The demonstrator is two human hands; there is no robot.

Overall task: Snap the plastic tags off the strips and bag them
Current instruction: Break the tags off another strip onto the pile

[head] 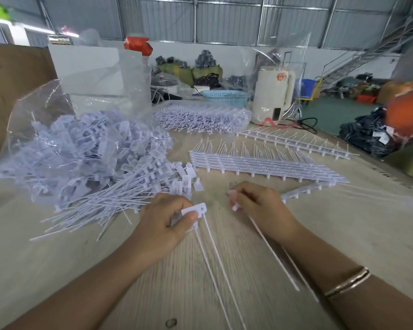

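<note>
My left hand (163,219) pinches white plastic tags (194,210) by their flat heads, and their long thin tails trail toward me over the table. My right hand (255,202) grips a white strip (296,194) that runs off to the right, with a tag tail hanging down from under the fingers. A heap of loose snapped tags (119,186) lies left of my left hand. Behind it a clear plastic bag (65,144) holds many more tags.
Stacked bare strips (260,165) lie beyond my hands, another row (296,141) farther back, and a pile of full strips (200,115) behind that. A white kettle (272,94), a blue basket (227,96) and a clear bag stand at the back. The table's right edge drops to the floor.
</note>
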